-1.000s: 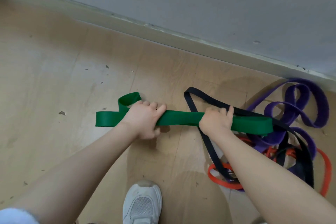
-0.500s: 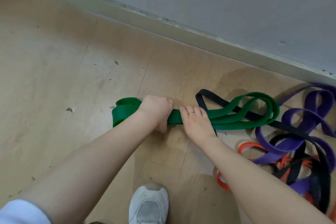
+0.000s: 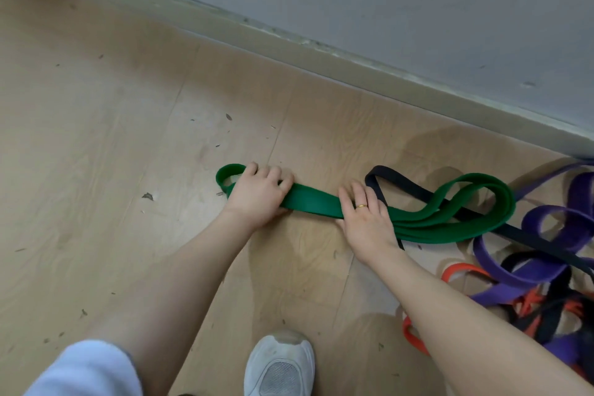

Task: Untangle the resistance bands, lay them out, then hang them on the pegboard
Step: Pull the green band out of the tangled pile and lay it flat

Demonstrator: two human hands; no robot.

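A wide green resistance band (image 3: 313, 202) lies on the wooden floor. My left hand (image 3: 257, 194) is shut on it near its left loop end. My right hand (image 3: 364, 219) lies flat on the band with fingers spread, pressing it down. To the right of that hand the green band curls back in loose loops over a black band (image 3: 405, 185). At the right edge lies a tangle of purple bands (image 3: 546, 228), black bands and orange bands (image 3: 456, 270). No pegboard is in view.
A grey wall with a baseboard (image 3: 321, 45) runs diagonally behind the bands. My white shoe (image 3: 278, 363) stands at the bottom centre on the wooden floor (image 3: 112, 154), and a white sleeve (image 3: 83, 370) shows at bottom left.
The right hand let go of its grip on the green band and now lies flat on it. The band's right part went slack into loops. Both hands dropped to the floor.
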